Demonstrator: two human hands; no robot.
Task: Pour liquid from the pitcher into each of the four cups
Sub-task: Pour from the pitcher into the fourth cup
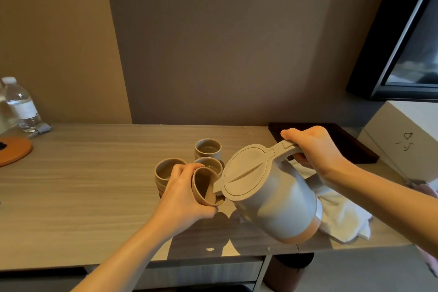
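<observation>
Desk (83,197) spillage is the risk I flag: left hand (187,194), fingers wrapped around the tilted cup (206,187), meets the pitcher (270,192) gripped by right hand (315,149) at lower centre.

2 bare forearms, left hand (183,193) and right hand (312,149), no sleeves, rings or watch
</observation>
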